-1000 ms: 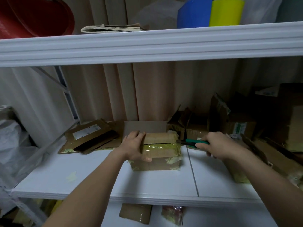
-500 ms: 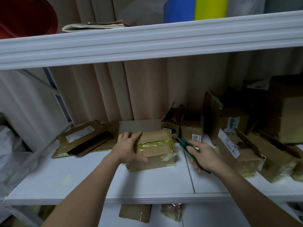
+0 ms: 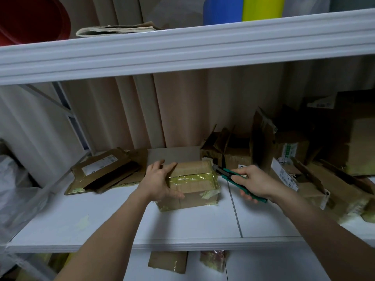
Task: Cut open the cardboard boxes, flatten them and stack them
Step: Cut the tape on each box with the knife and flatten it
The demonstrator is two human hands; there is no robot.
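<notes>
A small cardboard box wrapped in yellowish tape sits on the white shelf, with a slit along its top seam. My left hand holds the box's left end, fingers over the top and thumb along the front. My right hand grips a green utility knife. The knife's tip is at the box's upper right corner. A stack of flattened cardboard lies to the left of the box.
Several opened and torn boxes crowd the right of the shelf. A grey board stands behind the taped box. The upper shelf overhangs close above. Cardboard pieces lie on the shelf below.
My right hand turned the knife from level to angled and brought its tip to the box's upper right corner. My left hand kept its hold on the box.
</notes>
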